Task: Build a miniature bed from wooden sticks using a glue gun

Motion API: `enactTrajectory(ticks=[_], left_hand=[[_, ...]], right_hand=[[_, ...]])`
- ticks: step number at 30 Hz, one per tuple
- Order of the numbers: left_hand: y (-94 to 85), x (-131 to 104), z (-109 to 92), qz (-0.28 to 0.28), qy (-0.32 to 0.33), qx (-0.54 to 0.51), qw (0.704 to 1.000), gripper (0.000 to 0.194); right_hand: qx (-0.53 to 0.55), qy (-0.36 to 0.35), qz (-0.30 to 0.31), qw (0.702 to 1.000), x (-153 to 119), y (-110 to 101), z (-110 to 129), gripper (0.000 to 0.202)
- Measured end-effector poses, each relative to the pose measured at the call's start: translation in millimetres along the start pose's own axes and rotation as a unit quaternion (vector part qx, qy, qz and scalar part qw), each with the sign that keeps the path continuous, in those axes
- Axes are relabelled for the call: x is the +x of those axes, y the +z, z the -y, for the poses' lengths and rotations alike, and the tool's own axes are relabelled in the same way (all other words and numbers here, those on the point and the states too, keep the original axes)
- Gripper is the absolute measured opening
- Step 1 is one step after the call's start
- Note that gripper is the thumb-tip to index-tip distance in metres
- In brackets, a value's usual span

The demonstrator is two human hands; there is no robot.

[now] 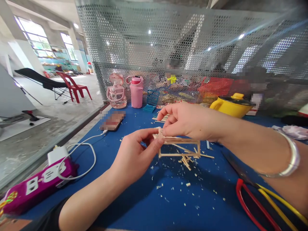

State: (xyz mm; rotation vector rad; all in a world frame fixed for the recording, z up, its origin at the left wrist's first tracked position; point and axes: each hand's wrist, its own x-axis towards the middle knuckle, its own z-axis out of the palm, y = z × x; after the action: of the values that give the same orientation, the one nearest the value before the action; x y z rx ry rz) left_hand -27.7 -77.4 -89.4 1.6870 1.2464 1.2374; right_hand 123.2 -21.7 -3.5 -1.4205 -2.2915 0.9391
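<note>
A small frame of thin wooden sticks (179, 155) is in front of me, above the blue tabletop. My left hand (138, 150) pinches its left upper corner between thumb and fingers. From the right, my right hand (179, 120) reaches over to the same corner, thumb and fingertips closed around a short pale piece there, partly hidden by the fingers. Loose stick pieces (185, 163) lie beneath the frame. Behind my right hand a bundle of matchsticks (157, 120) is partly covered.
Scissors with red and yellow handles (247, 199) lie at the right. A yellow pot (231, 107), pink tumbler (136, 93), clear bottle (117, 94) and blue stand (151, 101) line the back by a perforated metal screen (144, 38). At left are a charging phone (113, 121) and purple power strip (40, 181).
</note>
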Motion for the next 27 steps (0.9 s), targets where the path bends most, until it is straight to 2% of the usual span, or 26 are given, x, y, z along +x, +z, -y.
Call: enactTrajectory(ticks=[3,6,9,16,27], left_hand=[[3.2,-3,0,-0.014,0.009,0.007,1.000,0.037],[7.0,-5,1,-0.018,0.001,-0.002,1.000,0.029],[9.4,-5,4,-0.022,-0.026,-0.067,0.997,0.030],[10.2,-2,5,-0.002,-0.086,-0.253,0.964,0.033],[13.3,-2,3,0.012,-0.114,-0.347,0.931,0.026]], right_hand=[[0.055,0.010,0.026,0.998,3,-3,-1,0.031],[0.073,0.006,0.057,0.996,7,-6,-1,0.030],[0.082,-0.011,0.075,0.994,10,-8,-2,0.030],[0.107,-0.023,0.073,0.991,12,-5,-1,0.031],[0.130,-0.005,0.078,0.988,7,-2,1,0.037]])
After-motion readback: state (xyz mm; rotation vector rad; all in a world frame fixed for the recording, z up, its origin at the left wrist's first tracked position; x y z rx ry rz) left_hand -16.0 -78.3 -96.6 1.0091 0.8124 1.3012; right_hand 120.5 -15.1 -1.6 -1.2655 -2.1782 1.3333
